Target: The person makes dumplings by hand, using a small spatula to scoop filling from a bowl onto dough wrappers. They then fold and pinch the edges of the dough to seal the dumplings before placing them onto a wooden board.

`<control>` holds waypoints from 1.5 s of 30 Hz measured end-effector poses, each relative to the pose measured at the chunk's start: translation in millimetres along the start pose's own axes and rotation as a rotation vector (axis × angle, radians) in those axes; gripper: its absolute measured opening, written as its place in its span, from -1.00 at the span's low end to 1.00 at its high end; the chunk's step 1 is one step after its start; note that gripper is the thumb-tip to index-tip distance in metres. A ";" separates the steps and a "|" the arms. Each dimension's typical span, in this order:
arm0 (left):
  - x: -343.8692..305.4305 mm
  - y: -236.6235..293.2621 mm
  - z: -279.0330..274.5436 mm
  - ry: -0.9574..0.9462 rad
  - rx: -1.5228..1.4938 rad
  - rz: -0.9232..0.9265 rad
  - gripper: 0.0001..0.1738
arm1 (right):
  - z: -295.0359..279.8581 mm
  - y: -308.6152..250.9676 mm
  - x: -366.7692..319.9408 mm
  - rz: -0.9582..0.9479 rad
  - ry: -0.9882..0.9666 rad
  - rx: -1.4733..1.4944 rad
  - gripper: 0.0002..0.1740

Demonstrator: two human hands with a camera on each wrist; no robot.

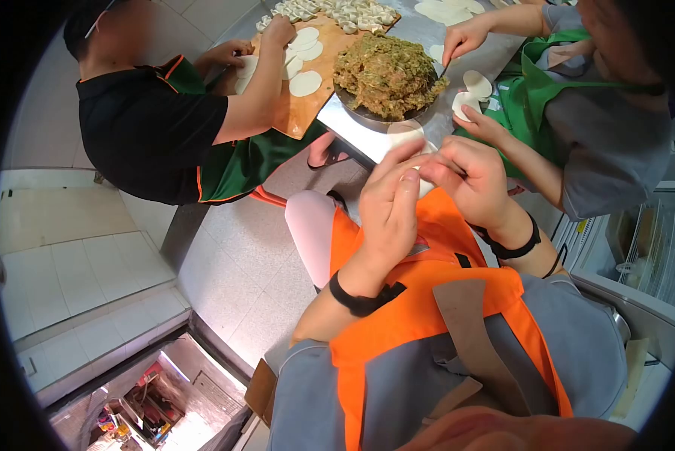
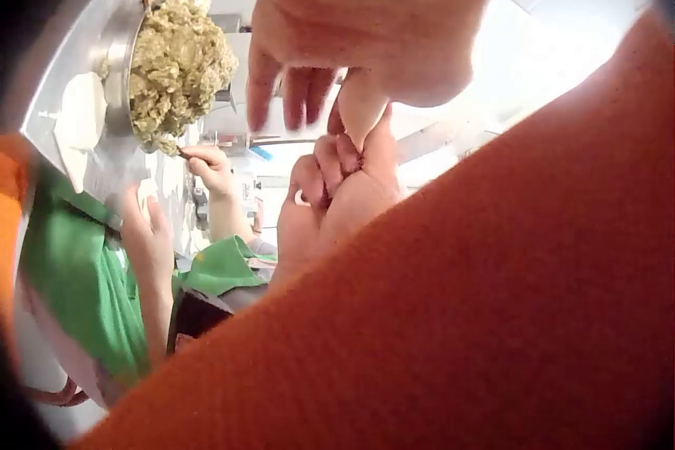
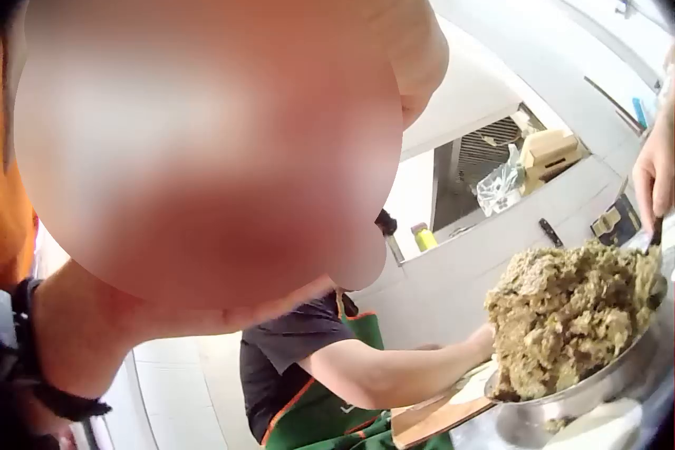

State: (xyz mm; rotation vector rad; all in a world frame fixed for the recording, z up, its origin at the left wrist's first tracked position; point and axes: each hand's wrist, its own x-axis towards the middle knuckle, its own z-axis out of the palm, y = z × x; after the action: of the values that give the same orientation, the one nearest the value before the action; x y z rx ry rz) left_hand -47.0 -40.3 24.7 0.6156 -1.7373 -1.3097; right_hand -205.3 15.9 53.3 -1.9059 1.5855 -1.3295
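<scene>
Both hands meet above the orange apron, fingers curled round a small white dough piece (image 1: pixel 425 184) that shows between them in the head view. The left hand (image 1: pixel 391 203) pinches it from one side with the thumb on top; the right hand (image 1: pixel 474 180) grips it from the other. In the left wrist view the pale dough (image 2: pixel 362 107) shows between the left hand (image 2: pixel 369 17) and the curled right fingers (image 2: pixel 335 167). Most of the dough is covered by fingers. The right wrist view has a large blurred area over the hands.
A metal bowl heaped with greenish-brown filling (image 1: pixel 388 75) stands at the table corner, with round wrappers (image 1: pixel 405 134) beside it. A wooden board (image 1: pixel 296 113) holds wrappers and many folded dumplings (image 1: pixel 337 11). One person works at the left, another at the right holding a wrapper (image 1: pixel 465 104).
</scene>
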 end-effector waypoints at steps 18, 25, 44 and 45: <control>-5.5 41.1 -11.5 -0.191 -0.331 -0.181 -0.57 | 18.8 -15.2 5.5 -0.157 -0.017 0.135 -0.79; 2.0 38.8 -13.4 -0.080 -0.449 -0.312 -0.47 | 1.3 -36.5 4.7 0.192 -0.076 0.432 -0.80; -3.7 11.3 -1.0 0.029 -0.517 -0.262 -0.94 | -0.8 -18.9 -5.7 0.435 0.085 0.594 -0.89; -4.0 10.9 0.1 0.013 -0.608 -0.294 -0.92 | -1.1 -20.4 -4.7 0.416 0.082 0.624 -0.89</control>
State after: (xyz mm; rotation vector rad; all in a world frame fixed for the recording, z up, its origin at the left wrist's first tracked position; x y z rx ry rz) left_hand -43.9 -33.5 33.7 0.5269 -1.1643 -1.9230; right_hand -193.9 27.2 66.7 -1.0983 1.2914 -1.4896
